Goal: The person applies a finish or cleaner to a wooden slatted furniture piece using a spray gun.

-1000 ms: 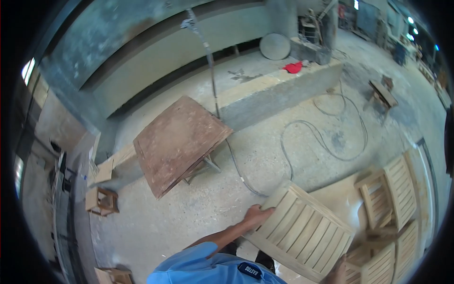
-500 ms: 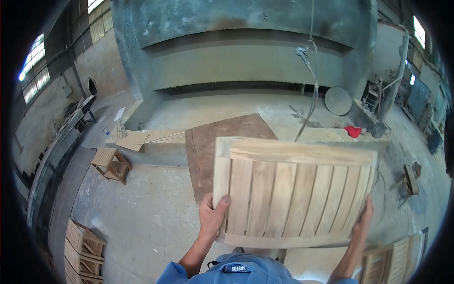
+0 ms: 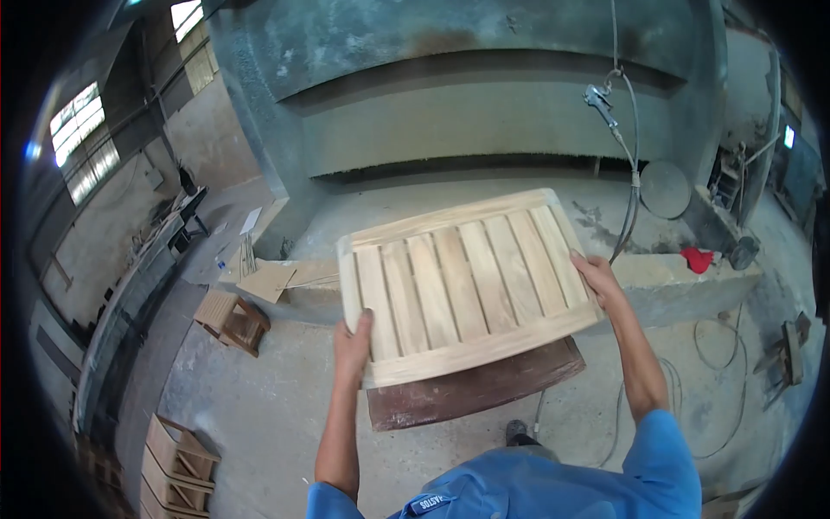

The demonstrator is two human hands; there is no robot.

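Observation:
A pale slatted wooden panel [image 3: 462, 281] with a solid frame is held out in front of me, its right end tilted higher in the head view. My left hand [image 3: 353, 344] grips the left end near the lower corner, thumb on top of the frame. At the right end, my right hand [image 3: 596, 275] wraps around the edge. The fingers under the panel are hidden. Beneath the panel a reddish-brown board [image 3: 475, 387] shows along its near side, and the rest of that board is covered.
A spray gun [image 3: 598, 104] hangs on a hose before a large booth [image 3: 484, 112]. The booth's low ledge [image 3: 644, 270] carries a red cloth [image 3: 697, 259] and a cardboard piece [image 3: 266, 281]. To the left are a wooden stool [image 3: 232, 322] and stacked wooden furniture [image 3: 177, 467]. Hose loops [image 3: 735, 406] lie on the right floor.
Both hands still hold the panel, which has moved left and away from me, its right end now raised. The brown board now shows below the panel instead of behind it. The view has shifted.

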